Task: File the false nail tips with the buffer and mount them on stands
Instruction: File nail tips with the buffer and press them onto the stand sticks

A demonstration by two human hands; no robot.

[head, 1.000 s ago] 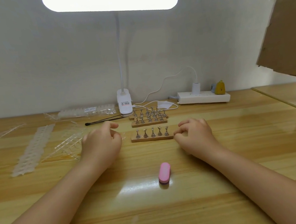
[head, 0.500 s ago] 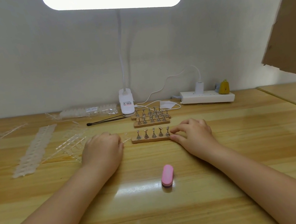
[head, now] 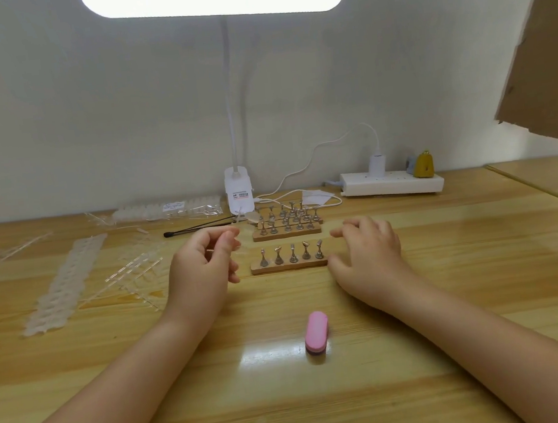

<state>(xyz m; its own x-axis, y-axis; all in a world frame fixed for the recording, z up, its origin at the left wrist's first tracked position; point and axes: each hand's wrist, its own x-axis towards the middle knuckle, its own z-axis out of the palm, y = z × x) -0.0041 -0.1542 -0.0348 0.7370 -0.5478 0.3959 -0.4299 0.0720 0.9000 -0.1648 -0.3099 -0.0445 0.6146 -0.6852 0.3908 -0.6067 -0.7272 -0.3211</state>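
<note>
Head view looks down on a wooden table [head: 452,296], and the landmark is the front stand [head: 289,264], a wooden strip with five metal pegs. Left hand [head: 204,270] sits just left of the stand, fingers curled, thumb and forefinger pinched close; whether a clear nail tip sits between them I cannot tell. Right hand [head: 368,253] is just right of the stand, fingers relaxed and spread, thumb at the strip's right end, gripping nothing. Pink buffer [head: 316,336] lies nearer than the stand, between the forearms, untouched. More stands [head: 287,224] wait right behind the front stand. Strips of clear nail tips [head: 68,281] lie well left of the stand. Lamp base [head: 239,194] stands behind them all.
</note>
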